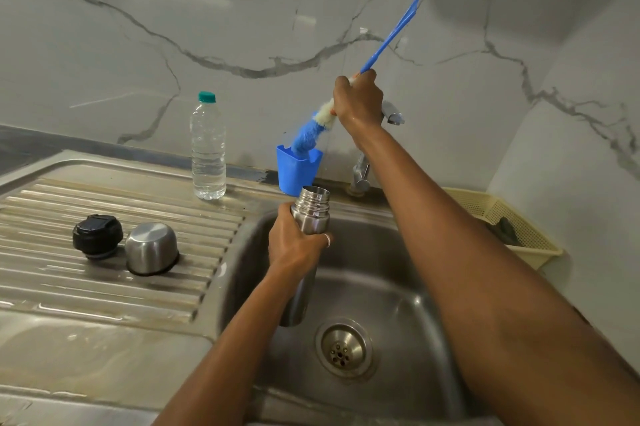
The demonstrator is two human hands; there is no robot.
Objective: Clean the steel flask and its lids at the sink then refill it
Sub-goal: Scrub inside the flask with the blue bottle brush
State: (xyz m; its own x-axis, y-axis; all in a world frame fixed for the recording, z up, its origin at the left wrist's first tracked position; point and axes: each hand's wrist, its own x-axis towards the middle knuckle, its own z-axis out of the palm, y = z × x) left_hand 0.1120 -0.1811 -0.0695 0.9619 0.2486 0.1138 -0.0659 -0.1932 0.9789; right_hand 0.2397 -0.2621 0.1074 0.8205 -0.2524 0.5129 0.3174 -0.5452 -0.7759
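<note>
Head view: my left grip [294, 247] wraps the steel flask [310, 214], upright over the sink [398, 287] at centre frame. My right grip [358, 100] clutches the brush [306, 136], bristles slanting down-left into the blue cup [298, 174] above the flask's mouth.

The steel flask [311, 214] is uncapped, threaded mouth up, leaning slightly over the sink [391, 290] basin, gripped round its upper body by the left hand [296, 247]. Its 2 lids sit side by side on the ribbed draining board [104, 290]: a black stopper [97, 236] and a steel cup lid [151, 248], mouth down.
</note>
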